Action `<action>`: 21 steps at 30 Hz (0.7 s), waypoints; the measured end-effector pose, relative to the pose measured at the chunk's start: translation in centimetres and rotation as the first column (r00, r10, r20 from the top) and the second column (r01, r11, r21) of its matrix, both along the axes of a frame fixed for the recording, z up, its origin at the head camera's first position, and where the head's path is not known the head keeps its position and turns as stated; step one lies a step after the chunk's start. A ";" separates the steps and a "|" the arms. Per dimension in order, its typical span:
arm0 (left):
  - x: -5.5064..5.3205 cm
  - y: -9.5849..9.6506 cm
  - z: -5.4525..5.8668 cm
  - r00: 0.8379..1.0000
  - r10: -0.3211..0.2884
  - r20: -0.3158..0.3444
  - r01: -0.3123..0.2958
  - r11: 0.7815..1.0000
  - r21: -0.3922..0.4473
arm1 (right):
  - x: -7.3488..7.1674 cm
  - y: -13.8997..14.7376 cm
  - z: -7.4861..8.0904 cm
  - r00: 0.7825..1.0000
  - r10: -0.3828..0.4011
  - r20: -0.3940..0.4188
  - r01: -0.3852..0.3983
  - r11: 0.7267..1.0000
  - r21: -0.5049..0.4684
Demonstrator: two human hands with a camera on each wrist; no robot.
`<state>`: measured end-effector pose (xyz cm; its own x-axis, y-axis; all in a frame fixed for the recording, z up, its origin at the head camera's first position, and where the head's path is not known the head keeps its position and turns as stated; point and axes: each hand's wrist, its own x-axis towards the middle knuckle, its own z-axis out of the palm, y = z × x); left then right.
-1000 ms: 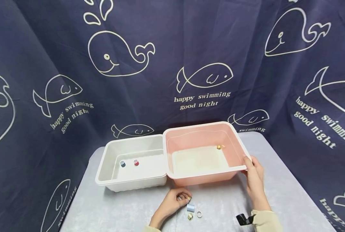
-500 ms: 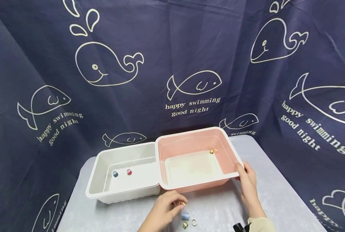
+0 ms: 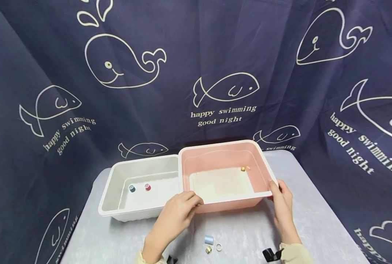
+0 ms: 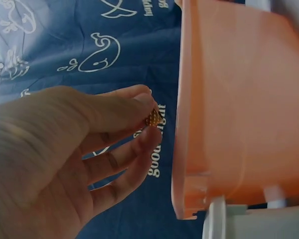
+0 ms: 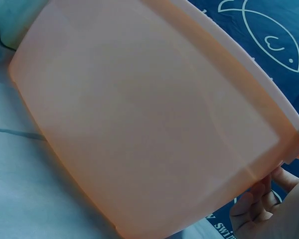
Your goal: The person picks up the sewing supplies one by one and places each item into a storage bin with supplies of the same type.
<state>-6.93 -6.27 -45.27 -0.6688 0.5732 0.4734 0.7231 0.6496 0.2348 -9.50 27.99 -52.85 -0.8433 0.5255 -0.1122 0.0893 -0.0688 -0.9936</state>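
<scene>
My left hand (image 3: 178, 209) is at the front left corner of the pink plastic basin (image 3: 230, 206), close by its rim. In the left wrist view, its thumb and index finger pinch a small gold knurled piece (image 4: 154, 118), partly covered by the fingertips. My right hand (image 3: 283, 205) grips the basin's front right corner, thumb over the rim and fingers underneath. Inside the basin lies a small gold piece (image 3: 243, 169) near the right wall. On the table in front are a light blue cylinder (image 3: 209, 239), another gold piece (image 3: 209, 249) and a silver ring (image 3: 218, 247).
A light grey basin (image 3: 117, 212) stands left of the pink one, their rims meeting. It holds a dark blue cylinder (image 3: 132, 188) and a red cylinder (image 3: 147, 187). A navy curtain (image 3: 169, 110) with whale and fish drawings hangs behind the grey table (image 3: 248, 238).
My left hand has lifted the gold piece from beside the blue cylinder, up and away to the pink basin's front rim. The right hand keeps its grip on the corner.
</scene>
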 end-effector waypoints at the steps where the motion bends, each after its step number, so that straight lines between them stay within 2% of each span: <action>1: -0.4 0.0 0.2 0.999 0.007 -0.036 -0.007 1.000 -0.020 | -0.1 0.0 0.1 1.000 -0.003 -0.005 0.003 1.000 -0.003; 4: -1.5 0.1 0.5 0.997 0.005 -0.083 -0.009 0.999 -0.045 | -0.1 -0.1 0.2 1.000 -0.008 -0.017 0.008 1.000 -0.010; 11: -4.4 -0.1 0.7 0.994 -0.009 -0.107 -0.002 0.995 -0.101 | 0.2 -0.3 -0.1 1.000 0.006 -0.006 -0.006 1.000 0.004; 16: -6.7 -0.2 1.2 0.998 -0.021 -0.061 0.014 0.993 -0.119 | 0.1 -0.2 -0.3 1.000 0.025 0.006 -0.025 1.000 0.017; 21: -8.8 0.1 2.3 0.998 -0.059 0.014 0.060 0.992 -0.112 | -0.1 -0.1 0.1 1.000 0.018 0.003 -0.018 0.999 0.031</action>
